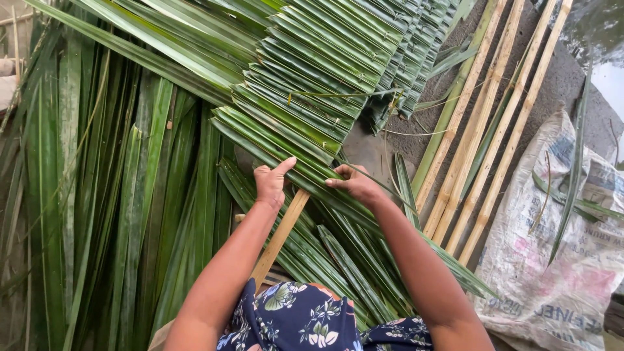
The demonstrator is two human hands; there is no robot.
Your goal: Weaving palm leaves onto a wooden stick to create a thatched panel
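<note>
A long panel of folded green palm leaves [312, 84] runs away from me, its leaves lapped over a pale wooden stick [281, 235]. My left hand [271, 183] presses the nearest folded leaf against the stick, thumb stretched over it. My right hand [354, 184] pinches the same leaf [305, 175] a little to the right, fingers closed on its fold. A thin leaf strip [338, 94] threads through the panel further up.
Loose long green leaves [123, 195] lie piled on the left. Several pale bamboo sticks [487, 130] rest on the grey ground at the right. A worn white sack [559, 260] lies at the lower right. My patterned blue clothing [299, 318] fills the bottom edge.
</note>
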